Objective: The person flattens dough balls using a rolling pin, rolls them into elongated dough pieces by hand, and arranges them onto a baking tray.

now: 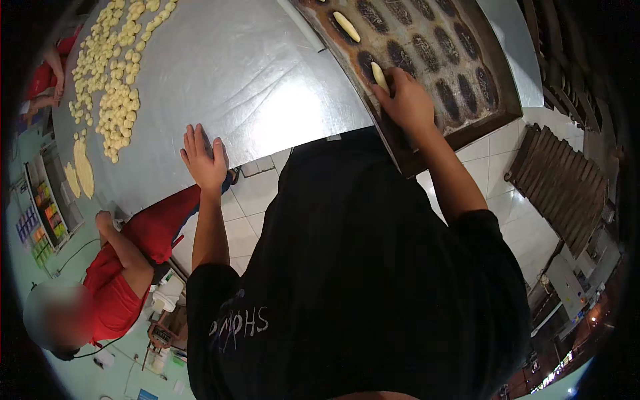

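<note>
My left hand lies on the metal table close to its near edge, fingers stretched out and thumb apart, holding nothing. Over the dark-stained baking tray on the right, my right hand is closed around a pale, slender dough roll. The roll's far end pokes out past my fingers; they hide its near end. Another dough roll rests farther back on the tray, beside dark oval marks.
Many small dough pieces cover the table's far left, near flattened dough strips. A person in red stands at the left, and another person's arm reaches in farther back. A slatted brown rack is at right.
</note>
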The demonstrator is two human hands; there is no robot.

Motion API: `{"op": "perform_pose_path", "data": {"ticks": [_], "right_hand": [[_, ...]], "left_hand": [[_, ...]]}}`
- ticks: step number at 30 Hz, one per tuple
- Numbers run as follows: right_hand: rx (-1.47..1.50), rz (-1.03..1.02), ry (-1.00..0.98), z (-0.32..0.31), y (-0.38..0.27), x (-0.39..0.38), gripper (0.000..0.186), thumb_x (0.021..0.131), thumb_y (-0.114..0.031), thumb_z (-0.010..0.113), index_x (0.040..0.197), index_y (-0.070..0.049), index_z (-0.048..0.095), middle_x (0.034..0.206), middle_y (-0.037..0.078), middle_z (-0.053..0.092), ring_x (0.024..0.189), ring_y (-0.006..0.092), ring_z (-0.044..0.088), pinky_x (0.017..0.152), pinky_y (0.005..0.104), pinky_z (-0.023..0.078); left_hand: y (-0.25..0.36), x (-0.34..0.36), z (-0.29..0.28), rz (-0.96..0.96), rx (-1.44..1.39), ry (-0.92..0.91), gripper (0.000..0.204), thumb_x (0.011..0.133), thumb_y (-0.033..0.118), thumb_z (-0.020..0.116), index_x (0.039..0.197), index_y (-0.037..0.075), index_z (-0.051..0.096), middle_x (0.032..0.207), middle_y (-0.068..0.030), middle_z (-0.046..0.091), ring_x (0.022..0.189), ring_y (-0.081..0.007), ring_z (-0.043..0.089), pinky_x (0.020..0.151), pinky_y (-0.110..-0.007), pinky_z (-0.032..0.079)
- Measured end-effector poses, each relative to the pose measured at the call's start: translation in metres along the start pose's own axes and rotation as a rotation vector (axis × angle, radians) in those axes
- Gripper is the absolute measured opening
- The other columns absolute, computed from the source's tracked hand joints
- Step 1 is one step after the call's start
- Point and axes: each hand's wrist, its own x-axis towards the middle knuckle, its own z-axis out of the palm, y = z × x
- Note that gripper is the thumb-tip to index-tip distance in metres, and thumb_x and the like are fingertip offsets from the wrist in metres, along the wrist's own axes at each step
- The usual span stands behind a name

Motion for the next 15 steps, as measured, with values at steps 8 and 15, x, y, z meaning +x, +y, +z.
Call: {"op": "perform_pose_path", "data": {"ticks": [8,15], "right_hand": [[0.069,0.115,-0.064,-0.003,-0.008,0.028,0.044,0.083,-0.036,0.068,0.12,-0.013,0.056,0.096,0.014,0.067,0.086,0.034,0.066,0.071,0.0456,0.053],[0.144,0.196,-0.135,-0.021,-0.022,0.033,0.045,0.084,-0.031,0.067,0.121,-0.006,0.057,0.097,0.016,0.065,0.091,0.0314,0.066,0.075,0.043,0.051]], "left_hand": [[-0.002,0.006,0.011,-0.004,-0.012,0.023,0.058,0.09,0.035,0.055,0.14,0.007,0.046,0.15,-0.0185,0.038,0.139,-0.0382,0.032,0.112,-0.06,0.018],[-0.008,0.004,0.006,0.001,0.021,0.02,0.059,0.09,0.032,0.057,0.14,0.004,0.045,0.149,-0.022,0.036,0.139,-0.04,0.032,0.111,-0.062,0.018]]}}
